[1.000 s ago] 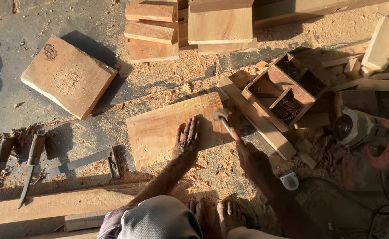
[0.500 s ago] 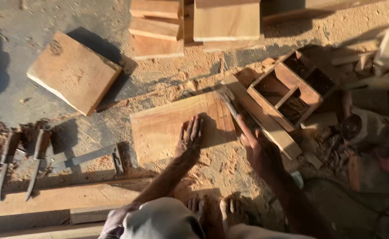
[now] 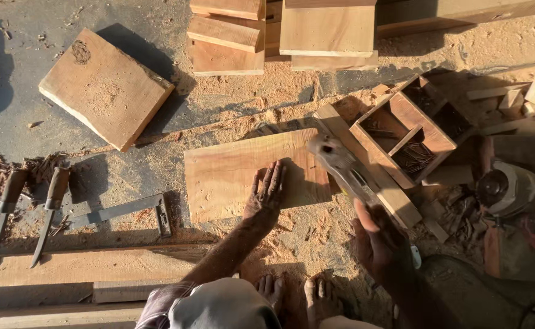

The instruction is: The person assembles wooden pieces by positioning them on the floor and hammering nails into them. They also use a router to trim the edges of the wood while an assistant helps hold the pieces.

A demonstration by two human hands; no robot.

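Left hand lies flat, fingers spread, on the flat light-brown wooden board; right hand grips a blurred hammer, no nail visible yet.

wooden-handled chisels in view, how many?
2. Both lie side by side on the ground at far left: chisel one outermost, chisel two just right of it. Others may be hidden among the shavings.

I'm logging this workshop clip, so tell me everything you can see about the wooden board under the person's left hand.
The wooden board is a flat, roughly rectangular slab of pale reddish-brown timber with visible grain, lying flat on the sawdust-strewn ground. The left hand presses palm-down on its lower right part, fingers spread. The right hand holds a hammer, blurred, raised over the board's right edge. Whether the hammer touches the board cannot be told.
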